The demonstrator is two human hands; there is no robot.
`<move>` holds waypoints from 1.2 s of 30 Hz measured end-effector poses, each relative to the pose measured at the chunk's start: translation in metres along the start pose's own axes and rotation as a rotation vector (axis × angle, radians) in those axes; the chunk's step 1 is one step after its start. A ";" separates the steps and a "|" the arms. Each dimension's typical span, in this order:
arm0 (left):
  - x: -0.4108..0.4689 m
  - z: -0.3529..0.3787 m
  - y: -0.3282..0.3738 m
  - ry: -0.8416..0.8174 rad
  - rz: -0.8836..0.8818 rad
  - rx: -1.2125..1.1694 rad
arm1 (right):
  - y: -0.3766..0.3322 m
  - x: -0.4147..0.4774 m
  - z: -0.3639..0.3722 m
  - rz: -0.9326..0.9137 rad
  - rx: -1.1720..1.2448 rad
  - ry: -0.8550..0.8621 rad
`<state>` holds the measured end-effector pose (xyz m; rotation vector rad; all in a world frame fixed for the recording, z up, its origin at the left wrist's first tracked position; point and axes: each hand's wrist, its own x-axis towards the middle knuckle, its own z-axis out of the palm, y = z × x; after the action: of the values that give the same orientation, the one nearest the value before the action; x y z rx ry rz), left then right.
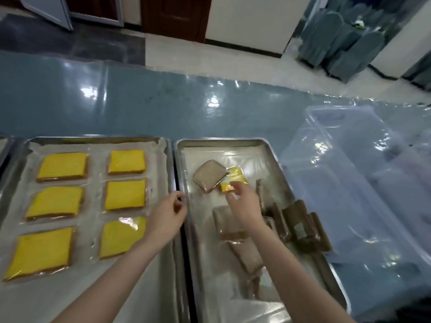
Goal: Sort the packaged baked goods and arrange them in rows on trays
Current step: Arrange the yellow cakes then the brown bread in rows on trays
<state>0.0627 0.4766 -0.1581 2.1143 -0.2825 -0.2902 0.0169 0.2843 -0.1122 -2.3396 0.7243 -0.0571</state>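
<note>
The small yellow packet [231,181] sits at the far middle of the right tray [221,142], its far end touching a flat brown packet [208,174]. The right hand [242,206] has it by the near end in a narrow grip, fingertips pinching the wrapper. By colour it probably belongs with the six yellow slabs [126,194], laid in two columns of three on the left tray [93,139]. It looks smaller than they are, though, so it may be another sort. To do this step well, lift it clear of the brown packet without dragging that one askew. Then carry it flat and set it square to the rows. The left hand [168,215] hovers over the seam between the trays, fingers loosely curled and holding nothing, well placed to receive it. More brown packets [300,227] lie heaped at the right tray's near right. Both trays rest on the blue bench [163,101], with a clear plastic bin [349,171] just beside them on the right.
</note>
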 end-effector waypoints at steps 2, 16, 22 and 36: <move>0.016 0.029 0.019 -0.082 0.000 0.000 | 0.020 0.029 -0.020 0.052 -0.082 -0.030; 0.080 0.134 0.056 -0.109 -0.072 0.140 | 0.077 0.145 0.012 0.042 -0.542 -0.285; 0.082 0.136 0.064 -0.066 -0.074 0.028 | 0.082 0.132 0.005 -0.048 -0.204 -0.056; 0.018 0.037 0.070 -0.251 -0.273 -0.812 | -0.011 -0.009 -0.015 -0.273 0.564 -0.144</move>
<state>0.0621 0.4051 -0.1199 1.3047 -0.0027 -0.7024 0.0115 0.2871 -0.0924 -1.8583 0.2645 -0.1860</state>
